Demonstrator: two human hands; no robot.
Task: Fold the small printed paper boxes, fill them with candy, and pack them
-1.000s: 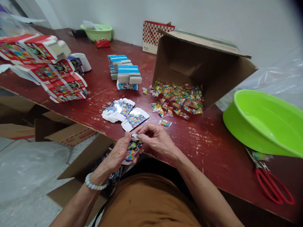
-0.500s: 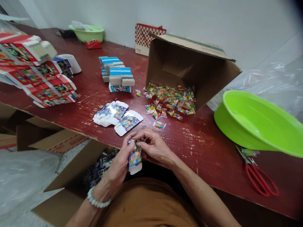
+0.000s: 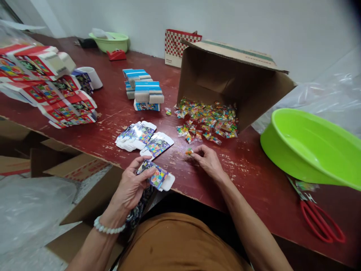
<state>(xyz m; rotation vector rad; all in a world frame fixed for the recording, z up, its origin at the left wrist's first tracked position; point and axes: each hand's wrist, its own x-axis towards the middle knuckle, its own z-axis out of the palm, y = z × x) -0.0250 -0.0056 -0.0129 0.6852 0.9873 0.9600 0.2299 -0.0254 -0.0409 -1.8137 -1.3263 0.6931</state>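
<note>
My left hand (image 3: 132,185) grips a small printed carton (image 3: 156,177) at the table's front edge, one white flap sticking out to the right. My right hand (image 3: 208,161) rests on the red table (image 3: 254,177), fingertips pinched on a small colourful candy packet (image 3: 189,151). A heap of the same candy packets (image 3: 207,120) spills from a cardboard box (image 3: 225,81) lying on its side just beyond. Flat printed cartons (image 3: 144,137) lie fanned out between my hands and the box.
A lime green basin (image 3: 311,145) sits at the right, red scissors (image 3: 318,222) near it. Stacked blue-and-white cartons (image 3: 143,90) and red display boxes (image 3: 47,86) stand at the left. Farther back are another green basin (image 3: 109,40), a red tape dispenser (image 3: 116,55) and a checked bag (image 3: 180,45).
My right hand left the carton and reached forward to a loose candy packet on the table. My left hand kept the carton and tilted it sideways.
</note>
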